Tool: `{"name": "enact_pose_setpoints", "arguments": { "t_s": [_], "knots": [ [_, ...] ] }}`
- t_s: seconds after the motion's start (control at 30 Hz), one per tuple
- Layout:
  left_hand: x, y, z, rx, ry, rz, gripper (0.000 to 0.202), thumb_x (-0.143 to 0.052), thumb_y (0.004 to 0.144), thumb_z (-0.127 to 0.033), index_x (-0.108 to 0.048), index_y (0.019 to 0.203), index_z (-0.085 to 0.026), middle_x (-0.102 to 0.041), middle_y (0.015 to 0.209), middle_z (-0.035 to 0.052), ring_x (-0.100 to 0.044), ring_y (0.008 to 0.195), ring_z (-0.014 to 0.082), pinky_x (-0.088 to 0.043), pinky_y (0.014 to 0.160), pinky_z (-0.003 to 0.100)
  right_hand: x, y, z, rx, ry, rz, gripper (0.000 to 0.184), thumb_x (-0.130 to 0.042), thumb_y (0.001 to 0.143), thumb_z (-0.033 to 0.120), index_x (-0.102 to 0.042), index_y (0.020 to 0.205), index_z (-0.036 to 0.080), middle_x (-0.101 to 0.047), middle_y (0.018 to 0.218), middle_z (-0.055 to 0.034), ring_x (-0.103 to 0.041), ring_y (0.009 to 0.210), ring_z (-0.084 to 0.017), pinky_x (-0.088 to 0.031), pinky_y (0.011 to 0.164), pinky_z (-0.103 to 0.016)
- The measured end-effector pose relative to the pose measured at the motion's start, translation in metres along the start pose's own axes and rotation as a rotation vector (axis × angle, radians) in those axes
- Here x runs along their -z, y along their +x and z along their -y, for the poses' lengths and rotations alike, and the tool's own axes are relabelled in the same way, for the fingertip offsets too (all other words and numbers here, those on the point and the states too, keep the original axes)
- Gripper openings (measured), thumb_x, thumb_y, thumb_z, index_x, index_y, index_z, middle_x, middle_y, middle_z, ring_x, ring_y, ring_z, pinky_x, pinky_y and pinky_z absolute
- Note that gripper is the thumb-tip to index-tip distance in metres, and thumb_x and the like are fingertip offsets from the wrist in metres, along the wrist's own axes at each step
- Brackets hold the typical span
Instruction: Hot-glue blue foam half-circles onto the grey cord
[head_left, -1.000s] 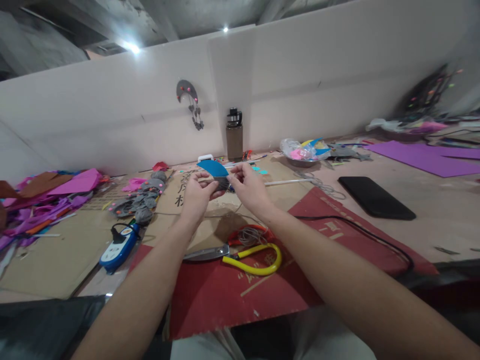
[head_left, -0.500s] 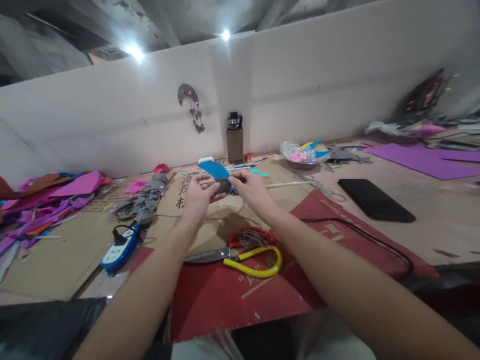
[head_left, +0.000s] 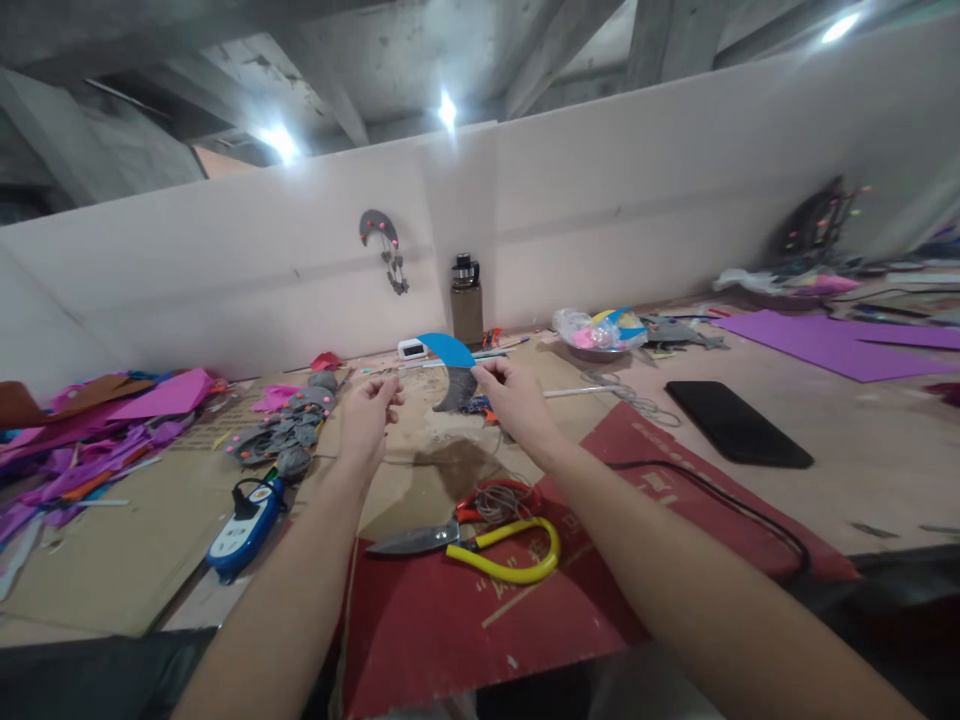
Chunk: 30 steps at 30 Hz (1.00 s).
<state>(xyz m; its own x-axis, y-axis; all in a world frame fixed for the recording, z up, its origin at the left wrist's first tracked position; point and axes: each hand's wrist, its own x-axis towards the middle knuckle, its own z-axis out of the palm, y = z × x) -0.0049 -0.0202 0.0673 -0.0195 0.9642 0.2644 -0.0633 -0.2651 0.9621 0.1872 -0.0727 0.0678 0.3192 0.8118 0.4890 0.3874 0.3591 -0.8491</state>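
My right hand (head_left: 511, 398) pinches the right edge of a crescent-shaped piece (head_left: 448, 350) above the middle of the table. Its upper part is flat blue, while the lower part is covered in grey that looks like wound yarn. To the left of the crescent and apart from it, my left hand (head_left: 369, 420) has its fingers curled together; whether a thread is between them is too small to see. Below both hands lie scissors (head_left: 480, 540) with one red and one yellow handle. A tangle of grey yarn (head_left: 504, 500) rests on the red handle.
A blue and white power strip (head_left: 247, 530) lies left, near grey yarn pieces (head_left: 296, 420) and colored felt scraps (head_left: 142, 410). A bottle (head_left: 466, 310) and a bowl (head_left: 592, 352) stand behind. On the right are a black phone (head_left: 737, 424) and a purple sheet (head_left: 840, 340).
My left hand has let go of the crescent and moved off to the left. The right hand keeps hold of it, and more of its grey part shows. The view has tilted upward.
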Motion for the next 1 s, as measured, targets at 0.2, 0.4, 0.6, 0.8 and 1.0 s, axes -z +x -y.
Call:
{"name": "enact_pose_setpoints", "arguments": {
  "t_s": [0.2, 0.4, 0.6, 0.8, 1.0],
  "knots": [
    [0.004, 0.009, 0.015, 0.025, -0.011, 0.048, 0.031, -0.071, 0.061, -0.037, -0.06, 0.072, -0.01, -0.059, 0.068, 0.0028, -0.052, 0.055, 0.0067, -0.038, 0.046, 0.016, -0.004, -0.001, -0.003, 0.016, 0.013, 0.048, 0.024, -0.046, 0.078, 0.037, -0.053, 0.065, 0.018, -0.049, 0.059, 0.0026, -0.043, 0.059, -0.012, -0.034, 0.058, -0.025],
    [0.003, 0.007, 0.013, 0.068, -0.021, 0.047, 0.026, -0.066, 0.063, -0.036, -0.057, 0.068, -0.012, -0.056, 0.059, 0.0007, -0.05, 0.048, 0.0071, -0.038, 0.046, 0.018, -0.006, 0.0, -0.005, -0.011, 0.038, 0.075, 0.025, -0.046, 0.078, 0.039, -0.054, 0.066, 0.018, -0.05, 0.059, 0.0029, -0.043, 0.057, -0.012, -0.034, 0.058, -0.025],
    [0.002, 0.002, 0.009, 0.003, 0.015, -0.027, 0.026, -0.05, 0.072, -0.032, -0.037, 0.054, -0.018, -0.036, 0.047, -0.0063, -0.032, 0.037, 0.0041, -0.019, 0.036, 0.016, -0.009, -0.001, -0.005, -0.045, 0.04, 0.089, 0.025, -0.048, 0.077, 0.038, -0.053, 0.064, 0.018, -0.049, 0.057, 0.0023, -0.043, 0.056, -0.012, -0.032, 0.056, -0.025],
    [0.006, 0.005, 0.015, 0.045, 0.044, -0.04, 0.03, -0.055, 0.074, -0.038, -0.039, 0.059, -0.018, -0.035, 0.048, -0.0072, -0.03, 0.038, 0.0047, -0.02, 0.036, 0.017, -0.014, -0.006, -0.009, -0.053, 0.064, 0.107, 0.025, -0.048, 0.079, 0.038, -0.055, 0.066, 0.018, -0.051, 0.062, 0.0012, -0.045, 0.061, -0.013, -0.034, 0.059, -0.025],
    [0.01, 0.009, 0.025, 0.02, 0.064, 0.037, 0.026, -0.06, 0.073, -0.039, -0.048, 0.064, -0.018, -0.048, 0.056, -0.0039, -0.043, 0.047, 0.0071, -0.035, 0.046, 0.019, -0.016, -0.01, -0.001, -0.074, 0.109, 0.133, 0.025, -0.049, 0.08, 0.04, -0.055, 0.068, 0.019, -0.053, 0.065, 0.0001, -0.046, 0.064, -0.014, -0.036, 0.061, -0.025]
  ]
}}
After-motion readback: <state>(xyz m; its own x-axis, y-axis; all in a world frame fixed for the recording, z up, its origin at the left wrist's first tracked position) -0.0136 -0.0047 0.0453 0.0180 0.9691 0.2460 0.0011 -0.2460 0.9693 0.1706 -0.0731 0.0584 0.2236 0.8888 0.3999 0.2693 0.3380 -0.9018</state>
